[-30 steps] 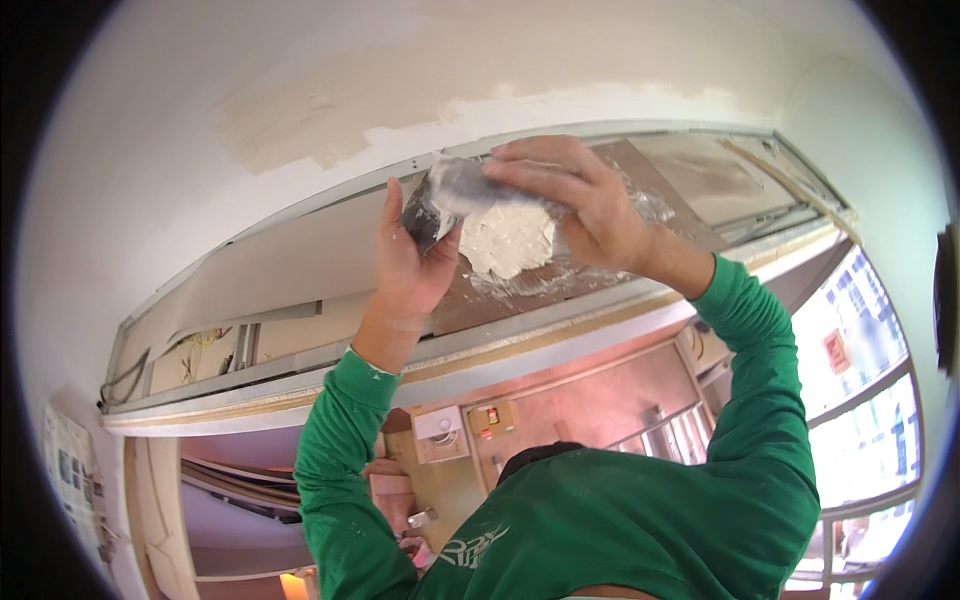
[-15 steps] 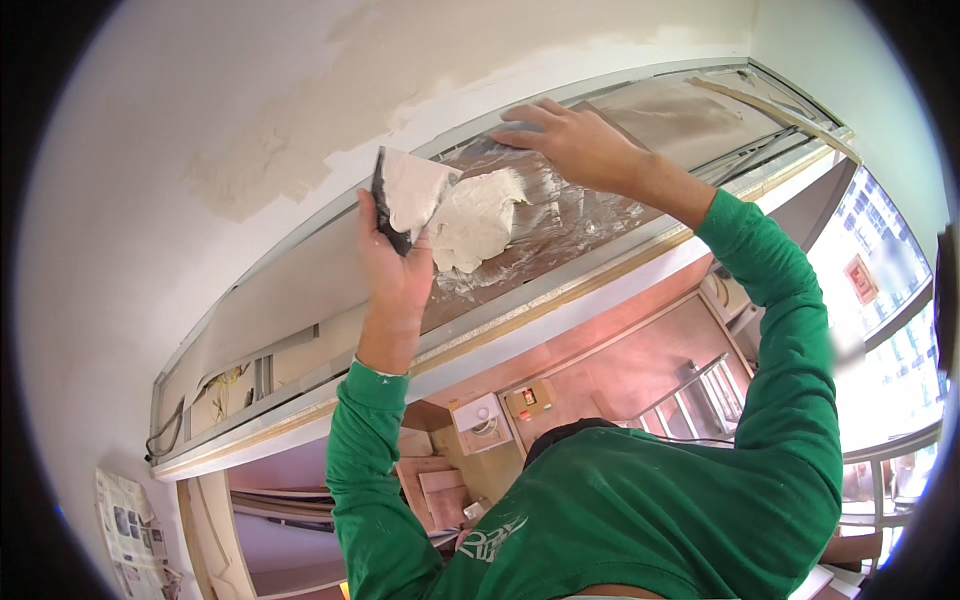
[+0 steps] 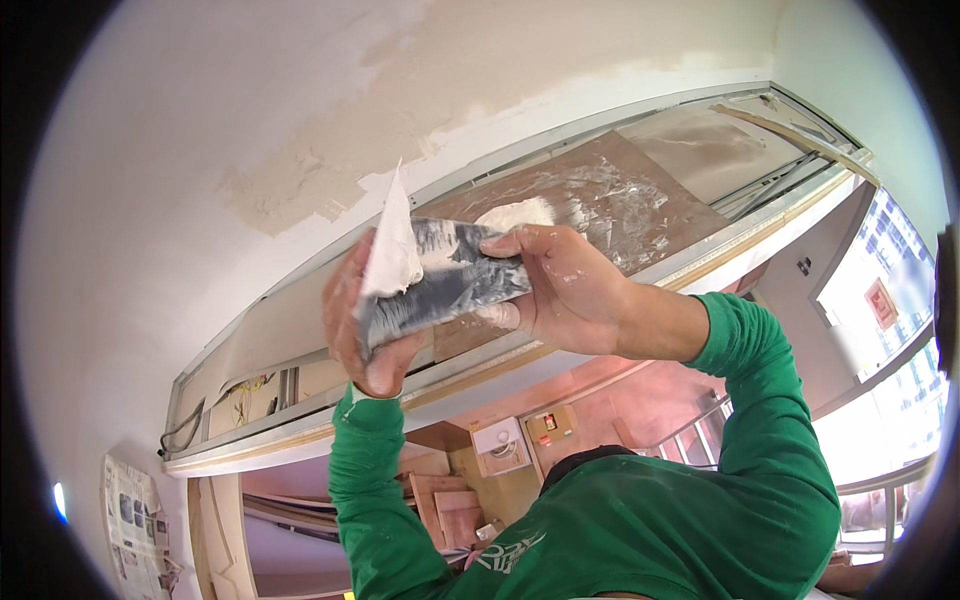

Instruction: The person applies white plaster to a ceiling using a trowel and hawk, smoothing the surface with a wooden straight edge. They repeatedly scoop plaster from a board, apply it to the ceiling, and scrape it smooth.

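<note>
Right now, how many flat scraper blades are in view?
2: a white-coated blade in the left hand, a dark, smeared blade in the right hand. Others may be hidden.

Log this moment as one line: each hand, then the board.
left hand: paste-coated blade | right hand: dark scraper, smeared white | blades: overlapping in view | brown board: white paste mound, smears

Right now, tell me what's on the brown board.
A paste mound and white smears show on the board. The right hand and scraper hide part of mound and board; what's there can't be seen.
</note>
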`<action>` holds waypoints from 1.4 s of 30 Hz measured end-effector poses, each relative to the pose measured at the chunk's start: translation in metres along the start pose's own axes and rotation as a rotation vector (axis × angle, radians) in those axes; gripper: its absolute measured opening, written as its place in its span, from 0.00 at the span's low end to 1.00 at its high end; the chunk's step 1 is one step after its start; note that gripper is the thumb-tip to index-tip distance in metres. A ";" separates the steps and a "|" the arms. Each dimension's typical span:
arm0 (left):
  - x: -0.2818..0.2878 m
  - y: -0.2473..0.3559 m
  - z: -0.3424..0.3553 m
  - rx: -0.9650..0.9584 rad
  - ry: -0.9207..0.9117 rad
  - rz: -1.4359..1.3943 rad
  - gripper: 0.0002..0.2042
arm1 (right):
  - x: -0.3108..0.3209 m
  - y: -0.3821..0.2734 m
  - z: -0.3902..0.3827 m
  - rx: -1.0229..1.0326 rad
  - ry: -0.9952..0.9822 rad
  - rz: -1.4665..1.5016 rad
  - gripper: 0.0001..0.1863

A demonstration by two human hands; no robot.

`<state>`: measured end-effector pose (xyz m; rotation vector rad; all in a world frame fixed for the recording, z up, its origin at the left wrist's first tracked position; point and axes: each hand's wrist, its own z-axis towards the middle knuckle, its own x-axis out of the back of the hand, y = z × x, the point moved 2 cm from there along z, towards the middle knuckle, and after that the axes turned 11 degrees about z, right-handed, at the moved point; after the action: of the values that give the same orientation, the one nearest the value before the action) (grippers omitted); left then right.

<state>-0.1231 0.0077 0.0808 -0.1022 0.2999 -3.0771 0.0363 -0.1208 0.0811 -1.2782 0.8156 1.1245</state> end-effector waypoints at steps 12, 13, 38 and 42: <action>0.051 -0.147 -0.080 -0.024 -0.464 0.553 0.13 | 0.061 -0.059 0.177 0.507 0.126 -0.202 0.13; 0.056 -0.157 -0.085 0.006 -0.446 0.588 0.13 | 0.078 -0.069 0.206 0.540 0.181 -0.218 0.12; 0.086 -0.203 -0.099 0.507 -0.211 0.597 0.15 | 0.011 -0.228 0.315 0.754 0.105 -0.670 0.12; 0.104 -0.207 -0.108 0.617 -0.250 0.663 0.18 | 0.032 -0.141 0.188 0.631 0.170 -1.399 0.12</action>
<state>-0.2426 0.2257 0.0216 -0.2867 -0.5192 -2.3288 0.1570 0.0784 0.1231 -1.0177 0.1825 -0.3508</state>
